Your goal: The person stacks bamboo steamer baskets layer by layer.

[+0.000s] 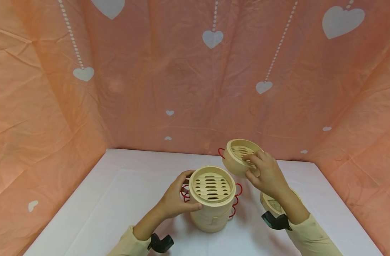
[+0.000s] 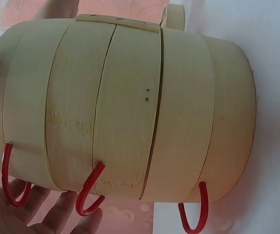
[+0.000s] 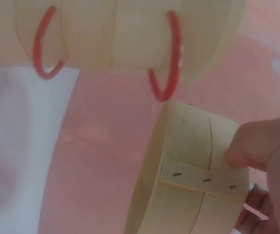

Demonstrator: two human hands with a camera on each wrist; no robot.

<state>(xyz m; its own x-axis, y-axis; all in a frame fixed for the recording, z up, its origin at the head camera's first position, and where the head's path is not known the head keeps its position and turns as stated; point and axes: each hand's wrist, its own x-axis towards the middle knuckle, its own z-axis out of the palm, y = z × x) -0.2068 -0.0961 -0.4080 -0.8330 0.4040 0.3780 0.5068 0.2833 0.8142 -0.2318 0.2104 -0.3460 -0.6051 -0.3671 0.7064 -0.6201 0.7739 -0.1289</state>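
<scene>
My cream sleeves (image 1: 313, 236) extend over a white worktop (image 1: 118, 199) walled by heart-printed orange cloth (image 1: 185, 81); my left hand (image 1: 174, 200) grips stacked bamboo steamers (image 1: 210, 217), my right hand (image 1: 269, 175) a tilted basket (image 1: 233, 165).

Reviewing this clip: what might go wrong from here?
The right hand grips the tilted, raised basket by one side, so it might slip.
The basket stack stands several tiers tall with the left hand near its top; a bump could shift it.
Red handles jut from the stack near the raised basket and might snag it.
</scene>
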